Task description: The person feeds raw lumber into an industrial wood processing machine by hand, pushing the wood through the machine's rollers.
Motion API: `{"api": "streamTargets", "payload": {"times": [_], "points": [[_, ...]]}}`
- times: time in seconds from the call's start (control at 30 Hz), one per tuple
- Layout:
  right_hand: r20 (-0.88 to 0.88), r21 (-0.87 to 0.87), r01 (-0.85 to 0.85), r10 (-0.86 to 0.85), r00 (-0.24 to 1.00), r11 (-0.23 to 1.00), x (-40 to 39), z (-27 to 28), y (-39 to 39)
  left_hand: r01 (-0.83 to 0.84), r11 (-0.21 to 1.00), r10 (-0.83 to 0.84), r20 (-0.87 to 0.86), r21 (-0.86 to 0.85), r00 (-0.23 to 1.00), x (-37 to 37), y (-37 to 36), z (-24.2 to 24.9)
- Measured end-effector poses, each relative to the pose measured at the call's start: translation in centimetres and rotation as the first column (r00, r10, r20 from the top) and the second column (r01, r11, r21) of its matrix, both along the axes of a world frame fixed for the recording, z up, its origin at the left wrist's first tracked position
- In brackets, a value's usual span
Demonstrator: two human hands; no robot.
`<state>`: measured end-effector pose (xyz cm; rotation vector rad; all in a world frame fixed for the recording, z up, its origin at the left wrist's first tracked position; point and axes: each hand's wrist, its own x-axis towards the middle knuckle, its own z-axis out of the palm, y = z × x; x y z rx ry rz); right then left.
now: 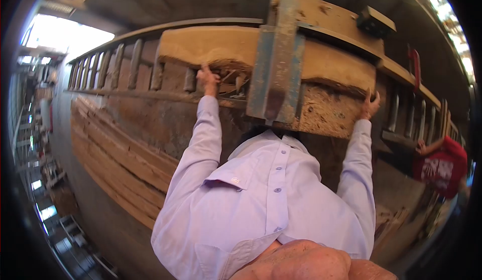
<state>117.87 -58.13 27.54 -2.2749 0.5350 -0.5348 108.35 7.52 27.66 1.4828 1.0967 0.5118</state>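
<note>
A thick wooden slab (211, 44) with a rough, uneven near edge lies across a machine, running under its upright blue-grey metal column (281, 54). My left hand (208, 80) has its fingers closed at the slab's near edge, left of the column. At the slab's right end, my right hand (370, 106) grips the near corner with thumb and fingers. Sawdust covers the machine bed (329, 110) between the column and my right hand. Bark scraps (233, 80) lie beside my left hand. The slab's middle is hidden behind the column.
A roller conveyor (120, 66) stretches left, with more rollers (411, 114) on the right. Long boards (118, 159) are stacked at lower left. A dark box (375, 23) sits on the machine's far side. A person in a red shirt (442, 167) is at right.
</note>
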Motion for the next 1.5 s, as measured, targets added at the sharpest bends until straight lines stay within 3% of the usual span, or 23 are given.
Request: {"api": "streamTargets", "payload": {"times": [0.03,0.1,0.17,0.23,0.3,0.37,0.47,0.53,0.7,0.77,0.9,1.03,1.17,1.2,1.23,1.27,1.3,1.33,1.37,1.4,1.43,1.47,1.5], "points": [[0.207,0.319,-0.006,-0.064,0.976,0.948,-0.5,-0.2,2.1,0.021,0.999,-0.021,0.001,0.038,1.000,-0.2,1.1,-0.8],[0.328,0.728,-0.075,-0.252,0.910,0.681,-2.7,2.8,6.1,0.027,0.999,-0.028,0.043,0.044,0.999,0.0,1.9,0.1],[0.247,0.854,-0.060,-0.301,0.921,0.517,-4.8,3.9,9.7,0.037,0.997,-0.038,0.013,0.070,0.999,0.8,1.6,1.2],[0.002,0.947,0.056,-0.182,0.983,0.317,-5.9,1.9,11.8,0.034,0.998,-0.038,0.090,0.046,0.995,0.9,0.6,0.5],[0.044,0.999,-0.043,0.012,0.999,-0.025,-6.4,1.2,14.4,0.033,0.998,-0.038,0.097,0.059,0.995,1.3,0.4,-0.5],[0.096,0.979,-0.062,0.169,0.981,-0.194,-4.3,-0.3,15.8,0.016,0.998,-0.021,0.075,0.068,0.997,1.5,0.1,0.5],[-0.031,0.988,0.053,0.147,0.989,-0.142,0.0,0.5,19.0,0.027,0.994,-0.032,0.046,0.103,0.998,1.5,0.4,1.3],[-0.196,0.931,0.190,0.013,0.981,-0.310,2.3,-0.3,21.0,0.042,0.993,-0.046,0.034,0.114,0.998,2.4,2.0,0.9],[-0.113,0.952,0.098,-0.036,0.993,-0.289,2.8,-1.6,22.3,0.045,0.995,-0.052,0.081,0.087,0.995,1.9,2.6,1.5],[-0.217,0.963,0.181,-0.179,0.960,-0.198,0.8,-0.3,22.4,0.048,0.996,-0.055,0.087,0.079,0.995,1.8,2.1,1.7],[-0.216,0.969,0.184,-0.202,0.955,-0.164,-5.6,-1.1,18.8,0.043,0.997,-0.048,0.069,0.069,0.996,1.0,2.8,1.0],[-0.083,0.996,0.070,-0.282,0.956,-0.055,-8.7,-0.5,10.7,0.018,0.997,-0.023,0.059,0.078,0.998,1.2,2.4,0.9],[-0.100,0.995,0.083,-0.362,0.927,-0.064,-10.2,0.0,-3.2,0.062,0.998,-0.065,0.115,0.026,0.991,0.8,0.8,0.0],[0.106,0.906,-0.068,-0.068,0.992,0.419,-11.2,-8.4,-13.0,0.062,0.998,-0.062,0.139,0.007,0.988,0.3,0.4,-0.1],[0.102,0.176,-0.144,0.127,0.987,0.974,-13.5,-5.2,-14.2,0.063,0.998,-0.060,0.165,-0.011,0.984,0.2,0.3,-1.0],[0.009,-0.020,-0.123,0.123,0.992,0.992,-13.6,-3.5,-17.3,0.105,0.992,-0.088,0.215,-0.070,0.973,-0.5,0.2,-1.9],[-0.115,-0.241,-0.022,-0.006,0.993,0.970,-14.1,-1.3,-18.9,0.140,0.982,-0.107,0.238,-0.128,0.966,-0.9,0.1,-2.5],[-0.106,-0.322,0.071,-0.110,0.988,0.944,-14.4,-2.6,-22.7,0.137,0.969,-0.083,0.248,-0.208,0.965,-1.0,-0.1,-2.2],[-0.211,0.028,0.292,-0.280,0.937,0.956,-12.4,-4.6,-28.9,0.136,0.949,-0.060,0.261,-0.284,0.963,-1.4,-0.6,-1.4],[-0.213,0.035,0.257,-0.244,0.946,0.966,-14.3,0.2,-22.1,0.090,0.938,-0.013,0.225,-0.335,0.974,-1.2,-1.6,-0.2],[0.094,0.652,0.425,-0.624,0.776,0.627,-12.6,7.5,-15.8,0.043,0.922,0.033,0.189,-0.385,0.981,-1.1,-2.3,0.8],[0.090,0.657,0.402,-0.596,0.798,0.638,-11.9,6.6,-14.7,0.010,0.926,0.067,0.190,-0.378,0.980,-1.3,-2.1,0.8],[0.205,0.579,0.294,-0.485,0.850,0.760,-13.3,5.7,-14.4,-0.008,0.931,0.089,0.205,-0.364,0.975,-0.8,-2.3,0.4]]}}
